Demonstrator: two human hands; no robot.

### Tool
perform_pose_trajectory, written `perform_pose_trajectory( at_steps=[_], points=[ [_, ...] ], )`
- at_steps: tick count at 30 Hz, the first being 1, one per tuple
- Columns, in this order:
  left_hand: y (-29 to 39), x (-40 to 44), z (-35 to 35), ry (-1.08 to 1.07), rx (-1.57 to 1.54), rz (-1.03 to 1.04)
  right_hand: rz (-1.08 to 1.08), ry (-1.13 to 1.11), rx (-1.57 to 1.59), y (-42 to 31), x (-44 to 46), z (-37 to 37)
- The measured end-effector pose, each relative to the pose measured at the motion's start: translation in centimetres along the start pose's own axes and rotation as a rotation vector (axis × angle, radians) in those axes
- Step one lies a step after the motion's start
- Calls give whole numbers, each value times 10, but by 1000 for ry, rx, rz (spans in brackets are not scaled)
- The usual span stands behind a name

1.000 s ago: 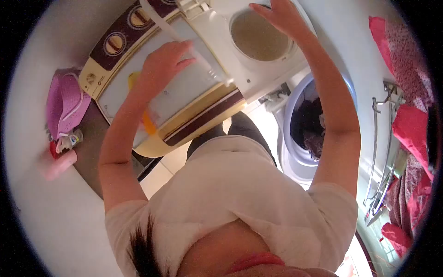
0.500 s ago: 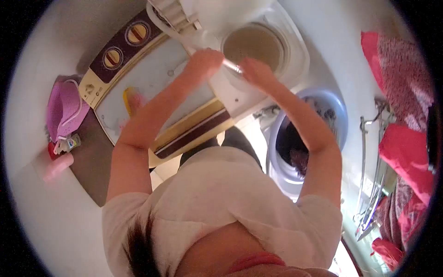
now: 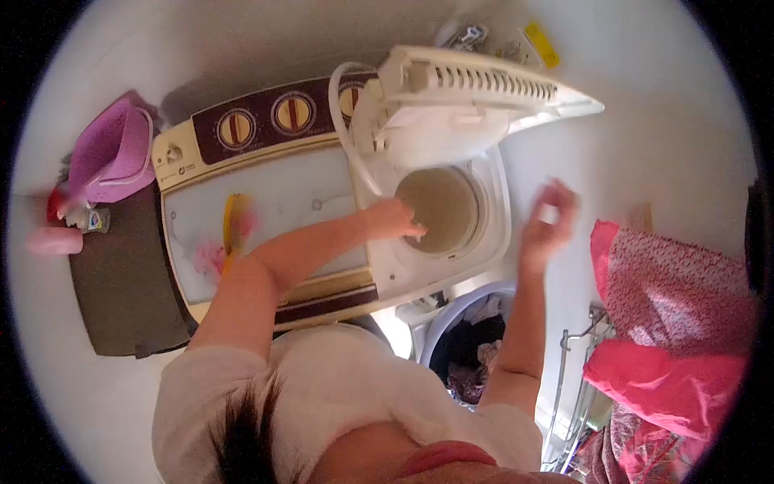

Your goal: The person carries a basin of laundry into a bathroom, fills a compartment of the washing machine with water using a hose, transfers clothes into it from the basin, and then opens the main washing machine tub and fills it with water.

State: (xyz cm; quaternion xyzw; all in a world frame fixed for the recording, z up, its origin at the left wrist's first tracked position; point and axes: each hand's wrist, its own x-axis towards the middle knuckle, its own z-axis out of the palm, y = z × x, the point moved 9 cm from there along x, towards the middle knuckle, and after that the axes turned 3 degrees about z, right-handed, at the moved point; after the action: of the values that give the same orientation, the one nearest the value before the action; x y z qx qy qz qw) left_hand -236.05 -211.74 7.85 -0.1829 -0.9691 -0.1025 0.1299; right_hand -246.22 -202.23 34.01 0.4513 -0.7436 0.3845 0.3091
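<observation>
My left hand [image 3: 393,220] is closed over the edge of the round spin tub opening [image 3: 439,210] of a twin-tub washing machine. A small pale bit shows at its fingertips, too small to name. My right hand [image 3: 551,214] is raised to the right of the machine, away from the tub. Its fingers curl round with a pale patch between them, and blur hides what that is. The ribbed cream spin lid [image 3: 492,81] stands raised behind the tub. On the left, the washing tub's whitish cover [image 3: 274,194] has a yellow-handled brush [image 3: 234,230] on it.
Dark and patterned clothes [image 3: 463,351] fill a bluish basin [image 3: 435,331] below the spin tub. Pink cloths [image 3: 669,371] hang by a metal rack [image 3: 562,387] at right. A purple basket [image 3: 113,157] sits at far left. A pale hose [image 3: 339,105] bends behind the machine.
My hands were together over the spin tub with a thin pale thing between them. They have parted: the right has moved off to the right, the left stays by the tub. The view has shifted.
</observation>
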Motion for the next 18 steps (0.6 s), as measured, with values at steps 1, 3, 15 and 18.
perform_pose_trajectory(
  at_steps=[1, 3, 15, 18],
  points=[
    [-1, 2, 9, -97, -9, 0, -34, 182, 90, 3, 22, -24],
    [-3, 4, 16, -187, -17, 7, 38, 244, 253, -5, 75, -35],
    [-17, 12, 40, -342, -306, -96, -399, -1123, -544, 22, 227, 274],
    [-16, 14, 37, -269, -362, -84, -144, -1445, -749, 64, 208, 322]
  ],
)
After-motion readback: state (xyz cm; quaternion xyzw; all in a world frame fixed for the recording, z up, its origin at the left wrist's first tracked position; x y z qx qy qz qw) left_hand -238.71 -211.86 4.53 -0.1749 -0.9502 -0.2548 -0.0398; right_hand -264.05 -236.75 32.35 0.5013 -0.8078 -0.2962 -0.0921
